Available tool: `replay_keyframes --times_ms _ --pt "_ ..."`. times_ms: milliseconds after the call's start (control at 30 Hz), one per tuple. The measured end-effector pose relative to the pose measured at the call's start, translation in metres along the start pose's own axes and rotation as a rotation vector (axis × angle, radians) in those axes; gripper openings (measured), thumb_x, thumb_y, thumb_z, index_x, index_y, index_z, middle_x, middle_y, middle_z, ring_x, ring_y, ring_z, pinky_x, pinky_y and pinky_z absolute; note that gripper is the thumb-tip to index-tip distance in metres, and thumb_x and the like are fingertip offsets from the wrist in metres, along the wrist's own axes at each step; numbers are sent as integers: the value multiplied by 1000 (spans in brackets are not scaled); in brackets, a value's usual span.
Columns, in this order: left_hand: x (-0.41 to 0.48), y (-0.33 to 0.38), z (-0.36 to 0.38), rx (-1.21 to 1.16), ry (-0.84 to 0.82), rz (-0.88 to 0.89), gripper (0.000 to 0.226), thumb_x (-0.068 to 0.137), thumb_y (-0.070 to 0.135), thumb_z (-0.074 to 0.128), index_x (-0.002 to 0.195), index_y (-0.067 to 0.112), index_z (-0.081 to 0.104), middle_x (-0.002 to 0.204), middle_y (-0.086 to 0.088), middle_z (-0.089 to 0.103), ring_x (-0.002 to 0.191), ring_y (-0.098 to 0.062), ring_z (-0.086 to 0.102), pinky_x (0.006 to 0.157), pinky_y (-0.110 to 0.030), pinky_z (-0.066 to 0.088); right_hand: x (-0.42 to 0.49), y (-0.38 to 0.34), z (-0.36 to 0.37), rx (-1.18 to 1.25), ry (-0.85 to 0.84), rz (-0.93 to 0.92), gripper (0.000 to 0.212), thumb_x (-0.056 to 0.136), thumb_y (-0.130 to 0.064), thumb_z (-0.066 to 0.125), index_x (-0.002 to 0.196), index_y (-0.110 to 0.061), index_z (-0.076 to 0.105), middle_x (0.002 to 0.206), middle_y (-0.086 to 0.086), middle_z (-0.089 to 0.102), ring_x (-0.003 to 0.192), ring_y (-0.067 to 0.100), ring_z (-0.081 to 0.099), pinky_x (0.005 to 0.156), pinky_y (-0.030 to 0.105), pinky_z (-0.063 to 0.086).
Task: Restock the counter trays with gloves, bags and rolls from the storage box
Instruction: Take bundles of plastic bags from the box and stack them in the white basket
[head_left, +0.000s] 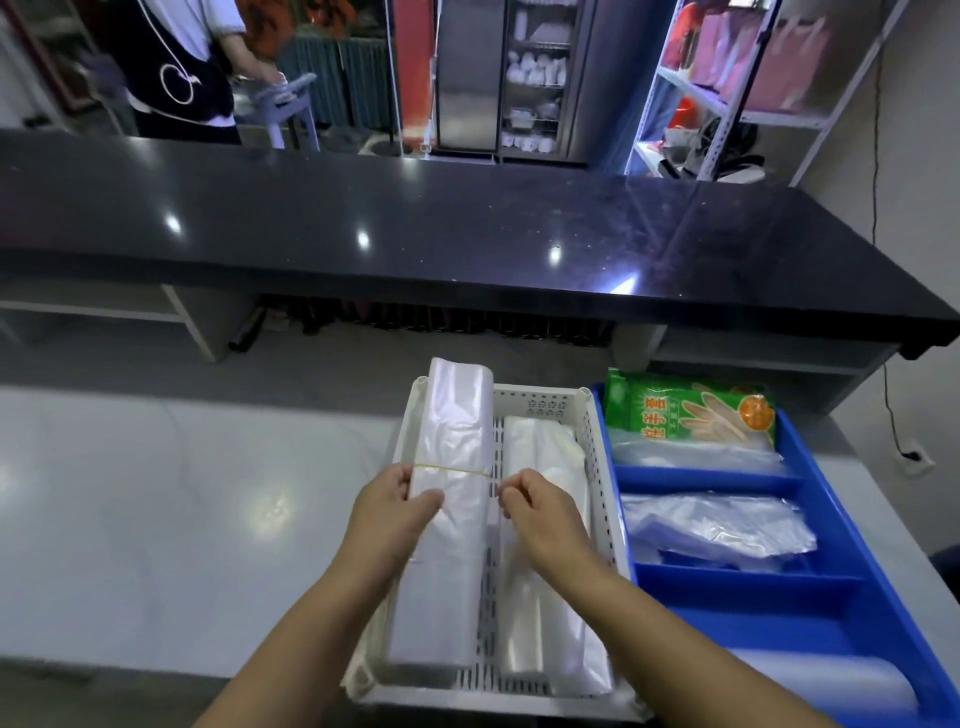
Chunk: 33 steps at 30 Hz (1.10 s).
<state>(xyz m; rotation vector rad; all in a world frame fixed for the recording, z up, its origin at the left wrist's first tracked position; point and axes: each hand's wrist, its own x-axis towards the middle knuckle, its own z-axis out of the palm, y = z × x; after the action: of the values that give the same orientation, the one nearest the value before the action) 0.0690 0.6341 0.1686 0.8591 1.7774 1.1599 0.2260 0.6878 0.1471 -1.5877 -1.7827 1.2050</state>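
On a pale counter (182, 519) below a black bar top (415, 218), the left hand (400, 512) grips a bundle of clear bags (452, 415) in the left compartment of the white tray (602, 467). The right hand (540, 514) pinches its rubber band (452, 469). The blue tray (831, 582) runs out of frame.

Shop service area — black counter (467, 228), stocked shelving (737, 88), glass-door cabinet (535, 78)

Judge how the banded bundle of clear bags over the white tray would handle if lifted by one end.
Probably floppy: the bundle of clear bags is thin stacked film, far end curling. Likely slippery, being glossy. The rubber band should keep it together.
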Motion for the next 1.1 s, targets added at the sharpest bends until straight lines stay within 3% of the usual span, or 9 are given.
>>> replay_keyframes --times_ms 100,200,300,500,800,867,967,1033,1100 --pt "-1 -2 -13 93 64 46 12 76 12 62 86 19 63 82 -2 72 74 -21 68 74 -44 57 -2 9 6 -605 25 -204 19 90 -29 48 105 -19 54 107 -2 54 100 19 48 81 35 43" --pt "-1 -3 -18 153 98 65 12 75 15 63 85 21 62 82 1 71 74 -18 67 75 -44 56 -1 12 22 -797 47 -163 41 81 -44 57 110 -17 47 110 2 46 103 24 42 86 37 40" --pt "-1 -6 -19 165 91 73 12 75 18 63 86 24 62 84 3 71 75 -17 68 75 -43 57 3 15 27 -805 63 -91 41 83 -43 58 109 -16 44 114 4 45 105 25 42 87 37 40" --pt "2 -10 -14 267 77 111 7 78 24 61 83 27 57 79 4 67 70 -11 64 67 -36 56 13 7 17 -767 18 -19 35 80 -5 50 112 -12 39 117 7 45 102 27 48 70 33 41" --pt "1 -12 31 394 16 185 25 79 24 59 67 18 38 62 5 43 55 -13 41 53 -31 32 9 -8 -22 -543 84 7 25 81 -2 46 88 -22 32 92 0 45 74 24 52 51 31 36" --pt "0 -15 46 384 6 173 26 81 25 58 68 19 37 64 6 44 56 -11 41 53 -29 32 6 -10 -29 -501 104 5 23 81 -3 46 88 -22 35 93 1 49 75 23 54 55 35 45" --pt "-3 -19 58 441 -56 184 13 86 25 55 90 19 45 82 3 53 69 -9 49 59 -24 38 4 -10 -35 -464 102 24 21 80 -3 47 89 -20 39 93 4 50 79 25 57 69 44 54" --pt "0 -28 60 706 -78 314 44 87 24 55 127 15 37 121 -3 52 107 -18 50 87 -28 41 4 -9 -37 -463 103 26 22 79 -2 48 89 -21 38 91 3 50 76 23 56 66 41 52" --pt "5 -38 55 996 -110 477 66 88 31 53 143 15 20 150 -5 27 135 -24 26 108 -31 24 4 -7 -37 -449 114 21 23 79 -2 48 88 -21 39 89 2 51 75 22 55 65 41 51"
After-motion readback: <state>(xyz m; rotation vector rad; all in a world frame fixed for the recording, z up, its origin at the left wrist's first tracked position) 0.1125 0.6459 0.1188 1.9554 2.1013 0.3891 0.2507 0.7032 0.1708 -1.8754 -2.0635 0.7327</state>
